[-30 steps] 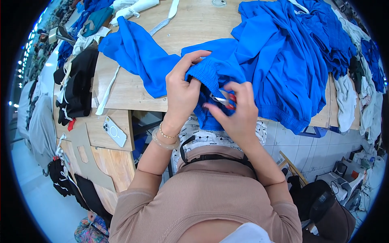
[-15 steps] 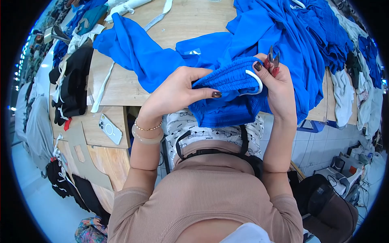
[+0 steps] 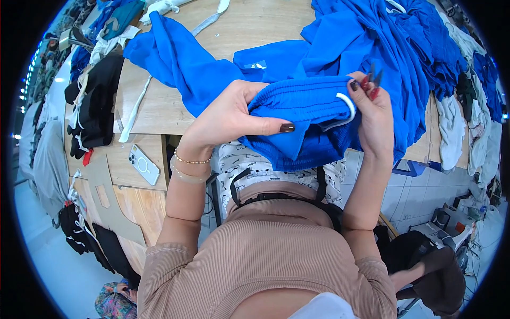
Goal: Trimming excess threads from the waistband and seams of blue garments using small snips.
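Observation:
Between my hands, above my lap, is the gathered elastic waistband (image 3: 305,98) of a blue garment. My left hand (image 3: 226,117) grips its left side, thumb on top and fingers tucked behind the cloth. My right hand (image 3: 376,119) pinches the right end near a white drawcord (image 3: 348,103) that loops out of the band. Small red-handled cutters (image 3: 374,84) are also held in my right hand, their dark jaws pointing up and blurred. The rest of the blue cloth (image 3: 186,64) spreads over the wooden table (image 3: 247,26).
A phone (image 3: 144,165) in a pale case lies at left, near a cardboard pattern piece (image 3: 111,199) and folded black garments (image 3: 95,101). More blue garments (image 3: 433,50) are heaped at right, beside white cloth (image 3: 451,133). Another person (image 3: 435,276) is at the lower right.
My right hand has moved a little to the right with the cutters. The waistband is drawn out wider and flatter. At the lower right, the other person has shifted and an arm now shows.

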A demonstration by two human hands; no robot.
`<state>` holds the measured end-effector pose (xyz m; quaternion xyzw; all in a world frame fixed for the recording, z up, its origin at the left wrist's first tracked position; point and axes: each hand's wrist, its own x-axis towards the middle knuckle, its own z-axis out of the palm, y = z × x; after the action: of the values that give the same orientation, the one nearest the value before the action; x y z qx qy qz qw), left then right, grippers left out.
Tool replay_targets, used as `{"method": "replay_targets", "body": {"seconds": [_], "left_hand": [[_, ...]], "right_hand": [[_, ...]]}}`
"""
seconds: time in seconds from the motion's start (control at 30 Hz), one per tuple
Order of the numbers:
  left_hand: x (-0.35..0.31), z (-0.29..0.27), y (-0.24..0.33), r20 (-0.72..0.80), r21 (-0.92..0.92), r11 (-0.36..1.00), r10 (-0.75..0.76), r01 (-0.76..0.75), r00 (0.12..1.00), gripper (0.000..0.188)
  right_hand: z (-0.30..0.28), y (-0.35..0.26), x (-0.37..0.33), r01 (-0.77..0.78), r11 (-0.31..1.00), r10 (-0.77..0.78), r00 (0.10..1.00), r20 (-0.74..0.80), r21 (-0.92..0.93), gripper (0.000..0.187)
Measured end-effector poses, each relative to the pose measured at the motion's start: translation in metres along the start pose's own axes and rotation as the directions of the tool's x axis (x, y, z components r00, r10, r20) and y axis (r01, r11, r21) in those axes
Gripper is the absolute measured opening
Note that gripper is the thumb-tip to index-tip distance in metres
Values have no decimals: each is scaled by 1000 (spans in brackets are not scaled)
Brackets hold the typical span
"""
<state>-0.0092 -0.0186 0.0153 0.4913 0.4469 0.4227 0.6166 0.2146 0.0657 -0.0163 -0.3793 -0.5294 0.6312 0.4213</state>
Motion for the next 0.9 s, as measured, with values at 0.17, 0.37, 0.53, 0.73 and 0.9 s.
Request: {"method": "replay_targets", "body": {"seconds": [0.17,0.37,0.53,0.73,0.9], "left_hand": [[5,-4,-8,-36,114,992,-47,50,998,19],[12,3,-9,5,66,996,-65,65,998,21],[12,4,-12,-64,43,998,-36,39,997,18],[11,9,-11,-119,67,998,1,7,993,18],[14,12,-11,-131,174,984,66,-43,989,19]], "right_hand": [[12,2,-4,-61,997,57,995,82,47,13],[22,5,3,-75,994,65,991,120,84,12],[25,1,1,-37,997,41,997,58,-70,11],[26,-22,-28,27,993,-33,998,-47,-116,17],[37,-27,-57,-53,997,55,997,44,-51,25]]}}
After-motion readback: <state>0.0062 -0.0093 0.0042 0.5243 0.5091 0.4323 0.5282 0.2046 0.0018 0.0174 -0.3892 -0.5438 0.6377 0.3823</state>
